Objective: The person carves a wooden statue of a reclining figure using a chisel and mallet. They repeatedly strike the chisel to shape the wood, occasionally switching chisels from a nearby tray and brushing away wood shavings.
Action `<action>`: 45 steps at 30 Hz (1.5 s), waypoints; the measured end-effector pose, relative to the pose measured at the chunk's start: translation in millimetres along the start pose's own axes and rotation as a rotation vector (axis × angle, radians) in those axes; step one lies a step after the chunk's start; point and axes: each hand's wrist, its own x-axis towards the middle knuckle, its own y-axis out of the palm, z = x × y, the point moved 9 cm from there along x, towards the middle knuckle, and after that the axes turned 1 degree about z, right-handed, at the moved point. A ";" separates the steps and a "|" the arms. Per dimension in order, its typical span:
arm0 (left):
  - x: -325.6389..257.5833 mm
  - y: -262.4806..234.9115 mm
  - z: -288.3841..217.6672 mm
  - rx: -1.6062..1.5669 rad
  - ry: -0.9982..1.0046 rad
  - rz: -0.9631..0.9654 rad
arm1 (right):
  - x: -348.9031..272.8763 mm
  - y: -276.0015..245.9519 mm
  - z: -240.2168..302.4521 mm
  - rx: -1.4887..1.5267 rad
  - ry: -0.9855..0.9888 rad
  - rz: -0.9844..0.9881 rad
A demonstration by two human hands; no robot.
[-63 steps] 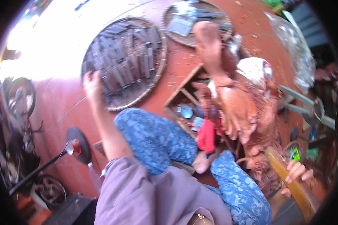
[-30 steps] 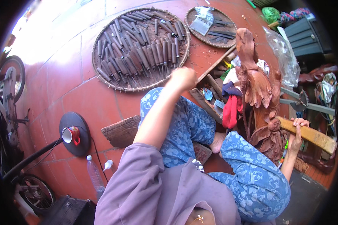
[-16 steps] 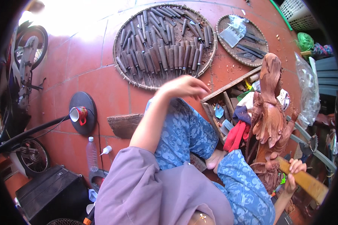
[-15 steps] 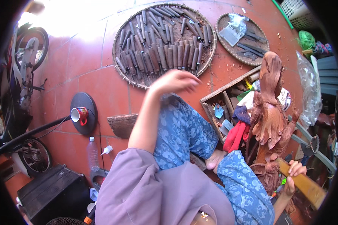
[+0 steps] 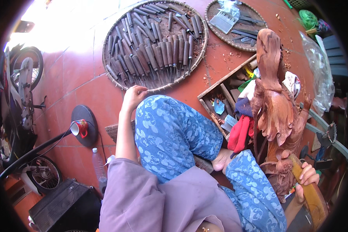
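My left hand (image 5: 134, 97) is beside my raised left knee, in line with the near rim of a round woven tray (image 5: 175, 86). Its fingers are curled together; their undersides are hidden, and I cannot tell whether they touch the rim. Many wood-handled carving chisels (image 5: 155, 57) lie on that tray. At the lower right my right hand (image 5: 308, 176) grips the edge of a flat yellowish wooden bar (image 5: 315, 203). Just left of the bar stands a carved reddish-wood figure (image 5: 273, 110) with long flowing folds, upright beside my right leg.
A wooden box (image 5: 221, 82) of odds and ends sits beside the carving, a red cloth (image 5: 241, 135) over its edge. Behind lies a smaller woven tray (image 5: 208, 15) with files. To the left are a red cup (image 5: 79, 128), a plastic bottle (image 5: 98, 166) and a black box (image 5: 62, 208).
My left hand has moved left and down from above the knee, and its stretched fingers have curled. My right hand keeps the bar, which is now tilted more upright. The whole view has turned slightly.
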 end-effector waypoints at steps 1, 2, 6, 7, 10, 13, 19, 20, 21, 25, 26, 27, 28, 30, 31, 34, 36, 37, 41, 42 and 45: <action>1.3 4.5 -1.9 0.037 0.013 0.000 | -2.3 -0.6 -1.2 -0.004 0.004 -0.009; 1.8 8.1 -2.2 0.075 0.024 0.001 | -2.8 0.8 -0.2 -0.012 0.006 -0.016; -1.6 16.5 -3.0 0.145 0.061 0.007 | -3.3 5.1 0.9 -0.023 0.010 -0.024; -4.5 20.3 -0.5 0.180 0.074 0.013 | -3.6 6.1 1.4 -0.018 0.009 -0.021; -5.9 20.5 12.4 0.175 0.085 -0.009 | 1.5 12.5 4.2 -0.008 0.018 -0.019; -11.0 19.7 7.7 0.114 0.056 0.031 | 4.0 14.3 5.7 0.018 0.021 -0.020; 28.2 7.9 -15.6 -0.151 -0.058 0.250 | -16.2 -8.6 2.3 0.097 0.021 -0.127; 43.1 5.0 -46.6 -0.268 -0.097 0.203 | -6.4 -9.4 5.8 0.144 0.060 -0.159; 67.2 -0.3 -37.6 -0.330 -0.087 0.136 | -0.3 -5.9 6.5 0.192 0.062 -0.147; 117.8 1.7 -13.2 0.132 -0.242 0.075 | 19.2 -13.8 7.6 0.247 0.108 -0.142; 124.2 5.8 -26.4 0.274 -0.245 0.066 | 16.9 -21.9 13.0 0.217 0.101 -0.135; 131.7 10.6 -33.0 0.351 -0.241 0.008 | 9.1 -35.0 18.4 0.144 0.097 -0.207; 131.9 11.4 -37.8 0.371 -0.231 -0.053 | 1.8 -48.7 25.1 0.075 0.092 -0.272; 137.2 25.4 -38.7 0.298 -0.288 -0.032 | -9.0 -65.9 34.2 -0.121 0.103 -0.356; 136.7 32.3 -38.0 0.243 -0.310 -0.006 | -10.5 -73.2 35.7 -0.235 0.106 -0.371; 149.7 29.2 -13.5 0.306 -0.143 -0.025 | -15.3 -84.1 32.9 -0.503 0.094 -0.320; 138.1 23.9 -26.6 0.106 -0.244 -0.076 | -14.0 -82.3 26.6 -0.642 0.097 -0.247; 129.0 21.3 -33.9 -0.058 -0.356 -0.117 | -11.4 -80.3 23.1 -0.659 0.117 -0.260; 125.3 -46.8 -36.0 -0.321 -0.235 -0.260 | 0.6 -66.7 15.3 -0.694 0.092 -0.266; 110.9 -61.3 -69.1 -0.406 -0.210 -0.283 | 3.0 -64.0 16.9 -0.716 0.083 -0.250; 39.7 -60.3 -249.2 -0.600 0.131 -0.059 | 8.1 -55.6 36.4 -0.829 0.064 -0.206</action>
